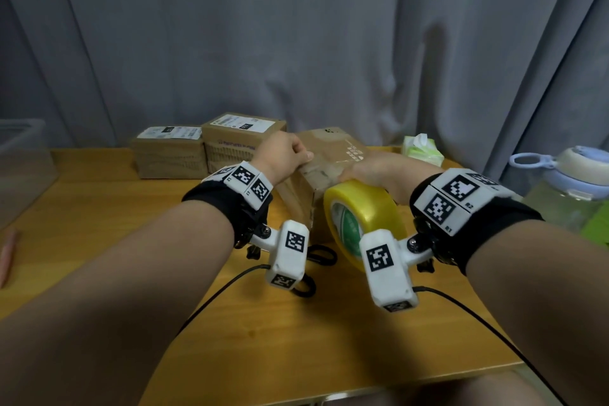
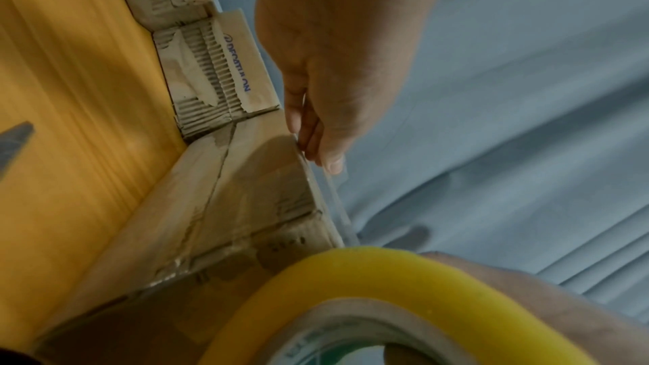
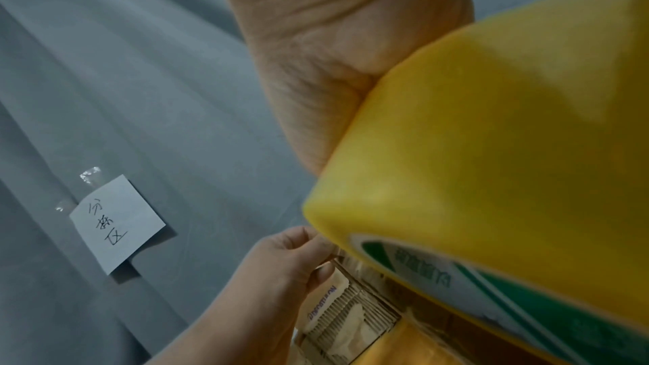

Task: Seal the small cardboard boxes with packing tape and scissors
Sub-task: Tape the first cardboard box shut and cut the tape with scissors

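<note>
Tape is going onto the box (image 1: 324, 158) at centre frame of the head view; this reads as the laying-down step, strip drawn but not yet cut. The left hand (image 1: 283, 155) pinches the free end of the clear strip against the box's top edge, fingers curled on it. The right hand (image 1: 379, 171) grips the yellow tape roll (image 1: 364, 221) just right of the box, roll held on edge and hanging at the box's near corner.

Judged next move: pull the roll on across the seam, press the strip flat, then free a hand for the scissors (image 1: 321, 254). Their black loops lie on the table (image 1: 99, 208) just below the box, partly hidden behind the left wrist camera. Risk, as a guess: the strip folding on itself if tension drops.

Views compared:
- Left wrist view shows what the head view cannot: the clear strip (image 2: 337, 204) stretched taut along the box edge from the left fingertips (image 2: 332, 163) toward the roll at the bottom of frame, and old tape and torn corrugation on the box's side.
- Right wrist view, mid-left, shows a paper note (image 3: 117, 222) taped to the grey curtain (image 3: 140, 93); the roll fills its right half.
- Only the head view shows two more boxes (image 1: 211, 145) at left centre with labels on top, a tissue pack (image 1: 421, 148) and a water bottle (image 1: 573, 181) at right.
</note>
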Tool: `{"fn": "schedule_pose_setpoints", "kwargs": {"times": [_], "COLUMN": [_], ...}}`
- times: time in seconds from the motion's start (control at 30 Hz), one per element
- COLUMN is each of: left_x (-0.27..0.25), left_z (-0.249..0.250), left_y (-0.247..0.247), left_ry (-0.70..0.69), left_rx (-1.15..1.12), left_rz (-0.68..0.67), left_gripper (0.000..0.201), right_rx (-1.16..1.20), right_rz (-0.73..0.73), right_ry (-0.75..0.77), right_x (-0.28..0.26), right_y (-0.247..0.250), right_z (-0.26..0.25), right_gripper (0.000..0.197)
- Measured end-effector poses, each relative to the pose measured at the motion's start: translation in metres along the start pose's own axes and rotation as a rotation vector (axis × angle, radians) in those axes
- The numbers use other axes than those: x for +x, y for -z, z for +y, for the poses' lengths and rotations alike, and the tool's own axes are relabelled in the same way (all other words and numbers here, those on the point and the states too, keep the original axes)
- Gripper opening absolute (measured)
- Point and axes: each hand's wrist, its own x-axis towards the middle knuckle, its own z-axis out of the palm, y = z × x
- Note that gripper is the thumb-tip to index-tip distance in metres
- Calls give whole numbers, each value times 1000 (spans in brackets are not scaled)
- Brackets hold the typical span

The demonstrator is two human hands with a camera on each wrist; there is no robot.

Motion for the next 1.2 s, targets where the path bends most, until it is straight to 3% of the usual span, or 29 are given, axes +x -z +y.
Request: {"fn": "schedule_pose_setpoints", "kwargs": {"times": [0.13,0.4,0.57,0.83,0.9,1.0,1.07,1.13,1.2], "left_x": [0,-1,-1,-2,-3,3,7,5,-5], "left_z": [-2,-5,-8,-13,-11,-13,-16,-16,-10], "left_y": [-5,-8,-11,-18,-18,-12,-9,-4,2], "left_ry": [-6,-20,-42,-130,-110,2,13,-101,-248], "left_rx": [2,-7,28,128,107,21,79,163,108], "left_rz": [8,35,63,99,111,39,0,47,42], "left_gripper": [20,18,19,19,32,77,65,38,26], "right_rx": [17,-12,-8,-30,-66,-101,-85,-80,-61], "right_rz": [3,-24,-8,11,2,15,23,23,28], "right_ry": [-17,-25,-34,-9,-2,-2,3,14,19], "right_x": [2,6,8,12,12,14,13,15,15], "right_y": [1,-3,-6,-12,-13,-14,-14,-16,-17], "right_z": [-2,-5,-5,-1,1,2,3,4,6], "right_gripper": [10,24,13,40,40,41,44,44,40]}}
